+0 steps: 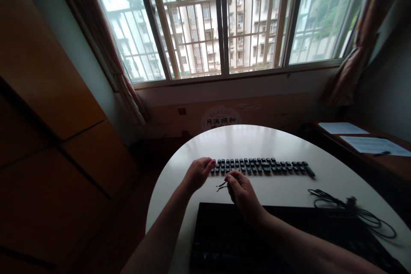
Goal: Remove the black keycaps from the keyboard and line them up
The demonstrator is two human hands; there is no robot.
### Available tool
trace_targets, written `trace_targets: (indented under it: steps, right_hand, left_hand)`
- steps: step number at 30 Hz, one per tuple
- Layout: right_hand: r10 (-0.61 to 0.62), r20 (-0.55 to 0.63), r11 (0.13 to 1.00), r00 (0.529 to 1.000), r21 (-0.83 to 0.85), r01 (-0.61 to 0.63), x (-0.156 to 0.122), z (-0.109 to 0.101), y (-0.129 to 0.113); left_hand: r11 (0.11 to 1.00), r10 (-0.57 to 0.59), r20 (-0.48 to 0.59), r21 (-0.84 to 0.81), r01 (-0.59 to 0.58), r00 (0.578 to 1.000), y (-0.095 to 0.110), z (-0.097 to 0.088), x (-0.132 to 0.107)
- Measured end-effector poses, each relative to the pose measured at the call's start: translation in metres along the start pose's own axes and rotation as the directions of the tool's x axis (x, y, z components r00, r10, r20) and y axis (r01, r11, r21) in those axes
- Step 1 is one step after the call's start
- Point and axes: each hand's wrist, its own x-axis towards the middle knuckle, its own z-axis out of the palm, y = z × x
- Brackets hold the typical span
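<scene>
Black keycaps (pixel 265 165) stand in rows across the white round table. At the left end of these rows is my left hand (pixel 201 172), its fingers closed and touching or nearly touching the outermost caps; what they hold, if anything, is hidden. My right hand (pixel 241 188) grips a wire keycap puller (pixel 221 186), whose two thin bent prongs point left, above the table just in front of the rows. Below my right hand and forearm lies a black keyboard (pixel 221 227), partly covered by the arm and too dark to make out in detail.
A coiled black cable (pixel 351 207) lies on the table (pixel 173 188) to the right, partly over the keyboard's back edge. Farther right, papers (pixel 374 145) and a dark pen-like object rest on a brown surface. Wooden cabinets (pixel 86 158) stand left; a barred window is behind.
</scene>
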Motion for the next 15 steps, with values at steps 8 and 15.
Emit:
trace_targets:
  steps: [8, 15]
  right_hand:
    - [0.015, 0.025, 1.000, 1.000, 0.001, -0.015, -0.0014, 0.0005, -0.0014]
    - [0.008, 0.059, 1.000, 0.998, -0.001, -0.008, -0.0007, 0.0009, 0.0016]
  left_hand:
    - [1.000, 0.021, 0.021, 0.002, -0.021, 1.000, 0.0024, 0.0011, -0.0007]
    - [0.999, 0.035, 0.034, -0.023, -0.035, 0.999, 0.0028, 0.0026, -0.0016]
